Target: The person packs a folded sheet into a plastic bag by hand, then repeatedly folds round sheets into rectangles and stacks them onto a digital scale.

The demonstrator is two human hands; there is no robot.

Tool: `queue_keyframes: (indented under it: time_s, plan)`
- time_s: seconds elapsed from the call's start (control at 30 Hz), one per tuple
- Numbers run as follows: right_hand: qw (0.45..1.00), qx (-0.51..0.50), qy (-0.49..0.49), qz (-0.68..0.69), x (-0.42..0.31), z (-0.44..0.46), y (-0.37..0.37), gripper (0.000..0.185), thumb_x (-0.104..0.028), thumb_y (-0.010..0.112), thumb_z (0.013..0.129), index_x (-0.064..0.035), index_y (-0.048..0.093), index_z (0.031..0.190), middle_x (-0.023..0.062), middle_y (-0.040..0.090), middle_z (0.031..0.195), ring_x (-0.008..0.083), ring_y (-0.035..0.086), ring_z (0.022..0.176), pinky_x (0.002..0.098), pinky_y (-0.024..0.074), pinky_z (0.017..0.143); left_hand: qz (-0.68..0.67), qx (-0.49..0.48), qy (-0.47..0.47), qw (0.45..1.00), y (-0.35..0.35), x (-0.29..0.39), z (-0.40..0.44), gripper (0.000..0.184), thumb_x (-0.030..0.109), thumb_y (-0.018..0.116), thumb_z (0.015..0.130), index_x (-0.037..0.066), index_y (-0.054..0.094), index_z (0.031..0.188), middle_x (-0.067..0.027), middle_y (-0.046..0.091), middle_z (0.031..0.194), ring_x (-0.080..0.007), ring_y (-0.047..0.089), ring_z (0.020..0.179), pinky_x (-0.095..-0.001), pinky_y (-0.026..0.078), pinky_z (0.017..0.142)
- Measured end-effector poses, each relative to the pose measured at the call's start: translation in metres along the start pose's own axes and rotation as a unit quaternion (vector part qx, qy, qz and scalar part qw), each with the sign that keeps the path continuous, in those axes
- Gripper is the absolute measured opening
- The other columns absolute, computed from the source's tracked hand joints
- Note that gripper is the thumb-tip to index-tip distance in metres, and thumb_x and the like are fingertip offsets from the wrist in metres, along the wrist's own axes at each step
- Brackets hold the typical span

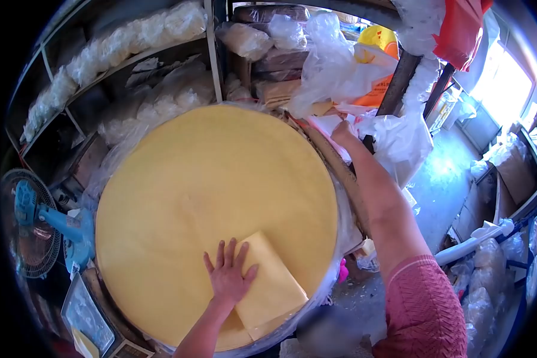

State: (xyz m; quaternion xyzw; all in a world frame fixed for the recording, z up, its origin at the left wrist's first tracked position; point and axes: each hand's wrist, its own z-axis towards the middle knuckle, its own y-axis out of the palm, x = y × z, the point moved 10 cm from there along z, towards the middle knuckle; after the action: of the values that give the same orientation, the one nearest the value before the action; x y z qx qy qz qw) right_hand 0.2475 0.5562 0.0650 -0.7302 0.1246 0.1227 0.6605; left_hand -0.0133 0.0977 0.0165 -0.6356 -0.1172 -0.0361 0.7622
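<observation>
A broad, round yellow sheet fills the middle of the head view, with clear plastic showing around its edge. Near its front edge lies a folded yellow sheet, a flat rectangle. My left hand rests flat with fingers spread, its thumb side on the folded sheet and its other fingers over the round one. Stretched far forward past the right rim, my right hand is closed at a pink and white plastic bag. Its fingertips are partly hidden.
A blue fan stands at the left, near a metal tray. Shelves with clear bagged goods run along the back left. White plastic bags hang by a post at right. Several wrapped packs lie lower right.
</observation>
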Motion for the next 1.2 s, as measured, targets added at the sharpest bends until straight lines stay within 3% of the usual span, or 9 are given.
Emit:
queue_keyframes:
  time_s: [0.07, 0.17, 0.2, 0.33, 0.43, 0.57, 0.7, 1.07, 1.2]
  plan:
    - [1.0, 0.007, 0.013, 0.024, -0.001, -0.008, -0.009, 0.046, -0.013, 0.057, 0.075, 0.0028, 0.053, 0.119, 0.0233, 0.046, 0.133, 0.0319, 0.05, 0.12, 0.0384, 0.043, 0.097, -0.003, 0.006, 0.0, 1.0, -0.003, 0.001, 0.0, 0.058, 0.05, 0.049, 0.086, 0.021, 0.044, 0.136, -0.0077, 0.035, 0.145, -0.0302, 0.025, 0.137, -0.0616, 0.008, 0.108]
    - [0.974, 0.116, -0.064, 0.183, 0.003, 0.024, -0.025, 0.043, -0.014, 0.056, 0.076, 0.0034, 0.054, 0.116, 0.0251, 0.049, 0.127, 0.0353, 0.048, 0.12, 0.0385, 0.0414, 0.098, -0.003, 0.01, 0.0, 1.0, 0.002, 0.003, 0.004, 0.057, 0.049, 0.049, 0.086, 0.021, 0.044, 0.136, -0.0075, 0.035, 0.145, -0.0302, 0.025, 0.137, -0.0616, 0.008, 0.107]
    - [0.959, 0.176, -0.142, 0.173, 0.014, 0.078, -0.012, 0.049, -0.015, 0.058, 0.076, 0.0041, 0.049, 0.121, 0.0257, 0.051, 0.123, 0.0365, 0.047, 0.12, 0.0399, 0.0403, 0.097, -0.001, 0.014, 0.001, 1.0, 0.0, 0.003, 0.004, 0.057, 0.049, 0.049, 0.086, 0.021, 0.045, 0.135, -0.0074, 0.035, 0.145, -0.0302, 0.026, 0.137, -0.0616, 0.008, 0.107]
    - [0.968, 0.23, 0.016, 0.1, 0.0, 0.033, -0.066, 0.047, -0.011, 0.061, 0.073, 0.0057, 0.054, 0.116, 0.0255, 0.054, 0.121, 0.0355, 0.05, 0.118, 0.0355, 0.0408, 0.097, 0.006, 0.024, 0.006, 1.0, -0.003, 0.002, 0.002, 0.057, 0.05, 0.048, 0.086, 0.021, 0.045, 0.135, -0.0072, 0.036, 0.144, -0.0302, 0.028, 0.136, -0.0612, 0.009, 0.107]
    - [0.972, 0.236, 0.002, 0.003, -0.009, 0.039, -0.086, 0.045, -0.013, 0.061, 0.074, 0.004, 0.055, 0.116, 0.0242, 0.058, 0.116, 0.0373, 0.052, 0.114, 0.0368, 0.0421, 0.096, 0.008, 0.033, 0.008, 0.999, -0.003, 0.002, 0.0, 0.056, 0.05, 0.048, 0.086, 0.021, 0.046, 0.135, -0.007, 0.036, 0.144, -0.0303, 0.029, 0.135, -0.0609, 0.009, 0.107]
    - [0.965, 0.214, 0.004, -0.151, -0.028, 0.029, -0.114, 0.035, -0.016, 0.059, 0.079, -0.002, 0.06, 0.111, 0.0165, 0.063, 0.108, 0.0327, 0.063, 0.095, 0.0443, 0.0512, 0.078, 0.001, 0.031, 0.005, 1.0, -0.004, 0.002, 0.001, 0.056, 0.049, 0.048, 0.086, 0.021, 0.046, 0.135, -0.0068, 0.036, 0.144, -0.0302, 0.029, 0.135, -0.0605, 0.008, 0.108]
    - [0.873, 0.455, -0.036, -0.17, -0.066, -0.035, -0.188, 0.023, -0.013, 0.056, 0.082, -0.0049, 0.063, 0.102, 0.0154, 0.064, 0.102, 0.0305, 0.066, 0.089, 0.0439, 0.0551, 0.068, 0.002, 0.026, 0.001, 1.0, -0.003, 0.002, 0.001, 0.056, 0.049, 0.049, 0.086, 0.021, 0.047, 0.134, -0.007, 0.036, 0.143, -0.0307, 0.03, 0.134, -0.0611, 0.009, 0.107]
    - [0.714, 0.613, -0.125, -0.313, -0.133, -0.083, -0.275, 0.006, -0.011, 0.057, 0.079, -0.0061, 0.06, 0.082, 0.0105, 0.06, 0.077, 0.0248, 0.066, 0.075, 0.0379, 0.0548, 0.05, -0.004, 0.007, -0.001, 1.0, 0.0, 0.0, 0.0, 0.057, 0.049, 0.049, 0.086, 0.021, 0.044, 0.136, -0.0072, 0.033, 0.145, -0.0308, 0.026, 0.136, -0.0608, 0.008, 0.108]
    - [0.681, 0.61, -0.238, -0.329, -0.157, -0.094, -0.27, 0.008, -0.011, 0.056, 0.08, -0.0062, 0.061, 0.084, 0.0111, 0.061, 0.08, 0.0266, 0.066, 0.073, 0.0383, 0.0552, 0.052, -0.004, 0.0, -0.005, 1.0, -0.001, 0.001, 0.0, 0.058, 0.049, 0.048, 0.086, 0.02, 0.044, 0.136, -0.0073, 0.033, 0.145, -0.0306, 0.025, 0.136, -0.061, 0.007, 0.108]
